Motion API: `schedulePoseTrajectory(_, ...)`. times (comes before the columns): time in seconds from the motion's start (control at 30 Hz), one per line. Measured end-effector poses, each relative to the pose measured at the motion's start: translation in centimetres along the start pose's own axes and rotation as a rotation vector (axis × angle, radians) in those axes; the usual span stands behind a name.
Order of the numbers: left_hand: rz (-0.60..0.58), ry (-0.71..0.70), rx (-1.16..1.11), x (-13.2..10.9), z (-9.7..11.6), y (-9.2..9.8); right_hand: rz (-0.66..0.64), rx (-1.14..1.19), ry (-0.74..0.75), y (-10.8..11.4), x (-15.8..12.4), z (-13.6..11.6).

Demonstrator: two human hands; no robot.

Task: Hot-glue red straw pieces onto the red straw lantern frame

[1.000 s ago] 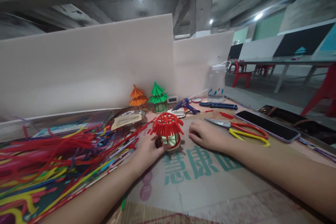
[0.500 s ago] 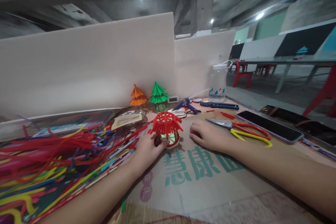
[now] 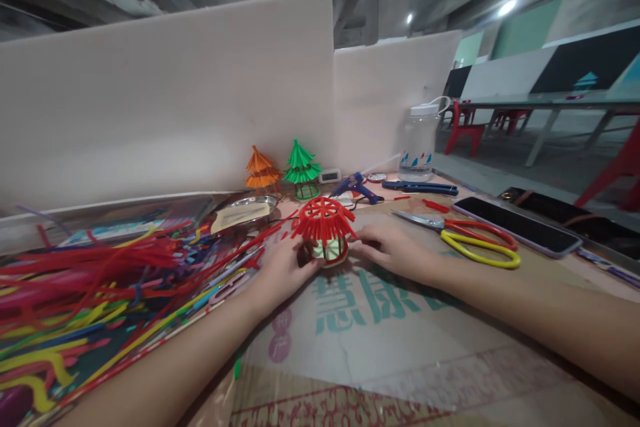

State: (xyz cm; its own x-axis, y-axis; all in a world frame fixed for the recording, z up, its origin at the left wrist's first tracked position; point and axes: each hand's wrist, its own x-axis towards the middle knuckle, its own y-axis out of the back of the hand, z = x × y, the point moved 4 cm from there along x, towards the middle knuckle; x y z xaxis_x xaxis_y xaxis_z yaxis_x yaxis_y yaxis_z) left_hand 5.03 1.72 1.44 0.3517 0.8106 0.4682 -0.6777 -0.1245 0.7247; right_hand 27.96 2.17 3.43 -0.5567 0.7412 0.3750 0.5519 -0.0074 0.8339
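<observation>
Cardboard [image 3: 380,347] between straws [image 3: 100,280] and scissors [image 3: 467,238]: left hand [image 3: 283,270], right hand [image 3: 395,250], each grip holding the red pavilion [image 3: 325,223]

Bare left hand [image 3: 283,270] and right hand [image 3: 395,250]. Forearms [image 3: 190,360] uncovered back from my fingers. Left thumbnail [image 3: 302,255] looks dark.

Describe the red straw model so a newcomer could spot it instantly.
Start at the printed cardboard sheet before the white partition. At its far middle, between the left hand and right hand, stands the red straw model. Unlike the orange model and green model against the partition, it is red, dome-roofed and being held.
</observation>
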Motion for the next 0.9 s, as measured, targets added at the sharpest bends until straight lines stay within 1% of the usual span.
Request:
schedulePoseTrajectory(0.07, -0.033, -0.034, -0.043, 0.1, 0.0, -0.2, -0.031, 0.062, -0.008, -0.8, 0.1, -0.9)
schedulePoseTrajectory(0.13, -0.051, -0.043, -0.075, 0.1, -0.1, -0.4, -0.058, 0.081, -0.049, -1.5, 0.2, -1.4)
schedulePoseTrajectory(0.2, -0.038, -0.028, -0.104, 0.2, -0.2, -0.4, -0.061, 0.071, -0.092, -1.8, 0.3, -1.7)
schedulePoseTrajectory(0.23, -0.012, -0.014, -0.111, 0.1, -0.3, -0.3, -0.052, 0.06, -0.114, -1.8, 0.4, -1.7)
schedulePoseTrajectory(0.33, 0.093, 0.026, -0.034, 0.0, -0.4, 0.3, -0.05, 0.032, -0.199, -1.7, 0.4, -1.5)
schedulePoseTrajectory(0.37, 0.102, 0.019, 0.015, -0.1, -0.3, 0.5, -0.058, 0.031, -0.223, -1.6, 0.4, -1.5)
schedulePoseTrajectory(0.43, 0.082, -0.022, 0.094, -0.2, 0.2, 0.6, -0.069, 0.035, -0.247, -1.4, 0.4, -1.7)
schedulePoseTrajectory(0.53, 0.046, -0.103, 0.12, -0.3, 1.0, 0.8, -0.084, 0.056, -0.224, -1.5, 0.4, -2.2)
schedulePoseTrajectory(0.67, 0.017, -0.165, 0.133, -0.5, 1.5, 0.9, -0.097, 0.085, -0.144, -1.7, 0.1, -2.5)
schedulePoseTrajectory(0.8, 0.031, -0.175, 0.158, -0.6, 1.4, 1.0, 0.009, 0.018, -0.087, -1.2, -0.4, -2.2)
schedulePoseTrajectory(0.87, 0.049, -0.174, 0.167, -0.6, 1.3, 1.2, 0.061, -0.023, -0.086, -0.9, -0.6, -1.9)
schedulePoseTrajectory(0.9, 0.053, -0.171, 0.172, -0.6, 1.3, 1.2, 0.067, -0.024, -0.097, -0.8, -0.6, -1.8)
